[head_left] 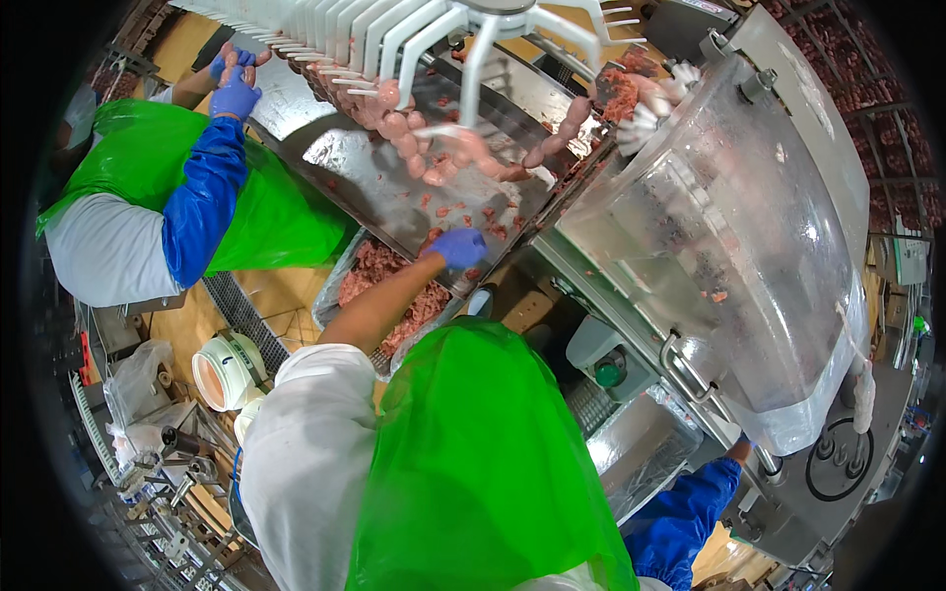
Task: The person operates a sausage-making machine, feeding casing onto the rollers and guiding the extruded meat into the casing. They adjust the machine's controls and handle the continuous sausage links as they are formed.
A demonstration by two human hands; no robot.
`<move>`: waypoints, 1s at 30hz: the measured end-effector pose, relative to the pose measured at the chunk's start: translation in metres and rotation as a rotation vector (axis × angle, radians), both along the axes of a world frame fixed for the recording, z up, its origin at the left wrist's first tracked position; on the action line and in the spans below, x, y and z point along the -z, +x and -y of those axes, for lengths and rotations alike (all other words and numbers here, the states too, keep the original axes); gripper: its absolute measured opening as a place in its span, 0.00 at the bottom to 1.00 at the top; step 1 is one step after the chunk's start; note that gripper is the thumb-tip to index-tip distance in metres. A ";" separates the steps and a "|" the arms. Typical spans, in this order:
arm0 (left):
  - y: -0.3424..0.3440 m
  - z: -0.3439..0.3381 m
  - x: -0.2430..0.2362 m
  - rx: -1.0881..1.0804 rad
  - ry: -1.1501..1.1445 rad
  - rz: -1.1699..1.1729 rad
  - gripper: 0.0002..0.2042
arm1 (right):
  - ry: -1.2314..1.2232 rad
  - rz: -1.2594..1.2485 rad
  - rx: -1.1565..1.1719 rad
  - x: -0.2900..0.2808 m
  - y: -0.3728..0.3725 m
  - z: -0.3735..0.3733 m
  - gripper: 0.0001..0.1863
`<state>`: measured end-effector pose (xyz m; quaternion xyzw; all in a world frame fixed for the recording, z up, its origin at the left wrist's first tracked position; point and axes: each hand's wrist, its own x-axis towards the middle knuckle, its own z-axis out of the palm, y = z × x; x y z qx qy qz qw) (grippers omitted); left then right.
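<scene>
My left hand (460, 248), in a purple glove, is over the near edge of a metal tray (345, 153). Its fingers look curled in; whatever they hold, if anything, is hidden. Bits of ground meat (498, 231) lie scattered on the tray beside it. Low on the right, my right hand (741, 449) reaches to the lower edge of a clear machine cover (759, 246), by a metal bar; its fingers are mostly hidden. Beyond the left hand, linked sausages (406, 138) hang from a row of white hooks (394, 44), some loops reaching down over the tray.
At the left, a co-worker in a green apron (286, 207) raises gloved hands (235, 96) at the hooks. A tub of ground meat (394, 281) sits below the tray. A white bucket (229, 372) stands on the floor, and a lined metal bin (645, 453) beside the machine.
</scene>
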<state>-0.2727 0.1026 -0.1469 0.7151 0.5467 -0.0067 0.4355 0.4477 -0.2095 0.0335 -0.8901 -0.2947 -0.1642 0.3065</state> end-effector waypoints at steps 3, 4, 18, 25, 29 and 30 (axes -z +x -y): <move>-0.010 -0.026 0.026 -0.087 0.284 -0.153 0.16 | 0.000 -0.002 -0.005 -0.004 0.002 -0.006 0.12; 0.004 -0.035 0.005 -0.006 0.352 -0.148 0.16 | -0.012 0.001 0.002 -0.004 0.001 -0.001 0.12; -0.035 -0.052 0.036 0.066 0.522 -0.351 0.06 | -0.059 0.029 -0.021 -0.023 -0.010 -0.028 0.13; -0.043 0.006 0.032 0.089 0.112 -0.398 0.17 | -0.029 0.005 -0.003 -0.014 -0.014 -0.027 0.13; -0.015 0.037 0.010 0.160 0.143 -0.456 0.14 | -0.014 0.014 0.015 -0.018 -0.020 -0.019 0.13; -0.014 0.037 0.021 0.157 0.154 -0.471 0.12 | -0.010 0.016 0.010 -0.020 -0.018 -0.021 0.13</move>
